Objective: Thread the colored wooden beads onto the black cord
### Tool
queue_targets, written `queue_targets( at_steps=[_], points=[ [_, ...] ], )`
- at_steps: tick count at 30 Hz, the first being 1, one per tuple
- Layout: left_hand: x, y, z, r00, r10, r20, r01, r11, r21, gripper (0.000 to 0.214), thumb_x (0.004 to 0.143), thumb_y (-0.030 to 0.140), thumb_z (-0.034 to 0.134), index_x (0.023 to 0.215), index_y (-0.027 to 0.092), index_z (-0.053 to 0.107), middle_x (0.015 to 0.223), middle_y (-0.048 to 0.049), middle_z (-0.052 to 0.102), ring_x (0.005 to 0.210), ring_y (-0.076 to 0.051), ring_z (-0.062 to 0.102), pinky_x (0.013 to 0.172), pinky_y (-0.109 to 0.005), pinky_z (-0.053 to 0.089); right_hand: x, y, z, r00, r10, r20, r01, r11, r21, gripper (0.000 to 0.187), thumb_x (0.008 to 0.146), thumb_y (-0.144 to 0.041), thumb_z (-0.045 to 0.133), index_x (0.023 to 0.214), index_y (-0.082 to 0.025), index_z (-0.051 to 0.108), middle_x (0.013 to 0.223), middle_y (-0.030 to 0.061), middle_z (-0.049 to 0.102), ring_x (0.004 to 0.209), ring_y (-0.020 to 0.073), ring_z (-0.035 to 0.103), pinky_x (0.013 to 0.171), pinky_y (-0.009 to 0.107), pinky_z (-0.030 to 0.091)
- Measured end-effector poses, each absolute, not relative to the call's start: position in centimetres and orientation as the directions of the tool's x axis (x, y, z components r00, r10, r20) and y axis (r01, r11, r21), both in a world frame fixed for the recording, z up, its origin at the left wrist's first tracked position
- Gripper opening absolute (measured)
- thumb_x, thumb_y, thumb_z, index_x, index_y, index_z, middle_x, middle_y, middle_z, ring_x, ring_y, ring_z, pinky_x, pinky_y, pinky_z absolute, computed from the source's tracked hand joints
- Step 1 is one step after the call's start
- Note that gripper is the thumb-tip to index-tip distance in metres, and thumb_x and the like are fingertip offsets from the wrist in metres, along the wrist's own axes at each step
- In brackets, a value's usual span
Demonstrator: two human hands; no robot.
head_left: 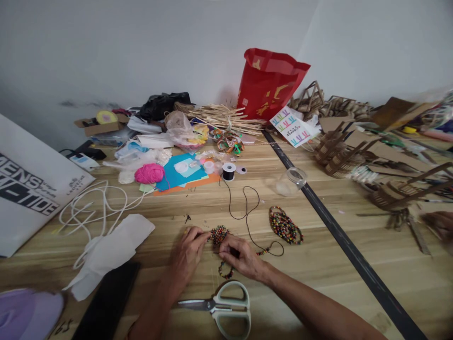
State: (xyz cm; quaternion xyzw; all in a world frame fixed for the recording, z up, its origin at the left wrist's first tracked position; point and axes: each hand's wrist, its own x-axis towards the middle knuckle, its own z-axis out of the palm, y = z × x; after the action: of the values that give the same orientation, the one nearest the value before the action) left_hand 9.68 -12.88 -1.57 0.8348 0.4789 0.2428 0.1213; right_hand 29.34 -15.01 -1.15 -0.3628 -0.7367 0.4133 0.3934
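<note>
My left hand [190,249] pinches the left edge of a small piece of multicoloured beadwork [219,233] between thumb and fingertips. At its lower right edge, my right hand [240,255] has its fingers closed together; what lies between the tips is too small to make out. A short loop of strung beads [225,271] hangs below the right hand. Black cord [247,212] runs from a white-ended spool [228,172] toward a few threaded beads [263,252] beside my right wrist. Scissors [231,304] with pale handles lie partly spread in front of my hands.
Right of my hands lies a coiled bead string [285,225], with a clear plastic jar [292,181] behind. Woven baskets [396,191] crowd the right side, near another person's hand [439,224]. White paper [113,255], cable [102,200] and a dark flat object [108,302] lie left.
</note>
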Motion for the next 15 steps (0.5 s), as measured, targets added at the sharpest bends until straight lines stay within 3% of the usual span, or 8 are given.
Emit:
queue_targets(
  at_steps=[15],
  points=[
    [9.68, -12.87, -1.47, 0.421, 0.863, 0.28, 0.76, -0.504, 0.41, 0.018, 0.086, 0.011, 0.054, 0.093, 0.018, 0.069, 0.084, -0.0058, 0.062, 0.085, -0.022, 0.054, 0.076, -0.034, 0.047, 29.32, -14.97, -1.06, -0.431, 0.86, 0.273, 0.219, 0.393, -0.893, 0.017, 0.087, -0.024, 0.053, 0.073, -0.016, 0.056, 0.068, 0.0006, 0.051, 0.064, 0.012, 0.048, 0.059, 0.021, 0.038]
  ],
)
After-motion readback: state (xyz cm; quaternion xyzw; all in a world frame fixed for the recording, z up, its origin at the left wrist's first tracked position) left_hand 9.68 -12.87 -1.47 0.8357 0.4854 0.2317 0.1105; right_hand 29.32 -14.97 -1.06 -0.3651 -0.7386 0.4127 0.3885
